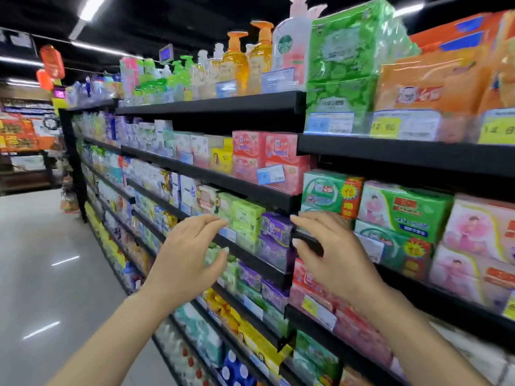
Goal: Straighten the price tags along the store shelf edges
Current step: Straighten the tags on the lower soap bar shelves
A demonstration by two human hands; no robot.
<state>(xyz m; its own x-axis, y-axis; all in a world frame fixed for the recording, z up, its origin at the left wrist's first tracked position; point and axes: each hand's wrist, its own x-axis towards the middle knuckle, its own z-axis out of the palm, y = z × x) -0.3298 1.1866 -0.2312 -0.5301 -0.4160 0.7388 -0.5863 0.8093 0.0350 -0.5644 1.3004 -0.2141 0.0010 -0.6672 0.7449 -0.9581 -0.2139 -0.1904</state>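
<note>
Left hand (pixel 192 254) grip spread, right hand (pixel 331 254) grip loosely curled, both holding nothing. Price tag (pixel 231 234) sits on shelf edge (pixel 250 256) between them, nearer left fingertips. Probably light, flexible; pinch corners gently.

The aisle floor (pixel 55 274) lies open left of the shelving; boxes (pixel 245 221) fill each tier up to the black shelf edges (pixel 250 257), leaving only thin gaps above them; both hands, left hand (pixel 184 260) and right hand (pixel 328 254), hang in free air before the edges; bottles (pixel 250 62) crowd the top tier.
</note>
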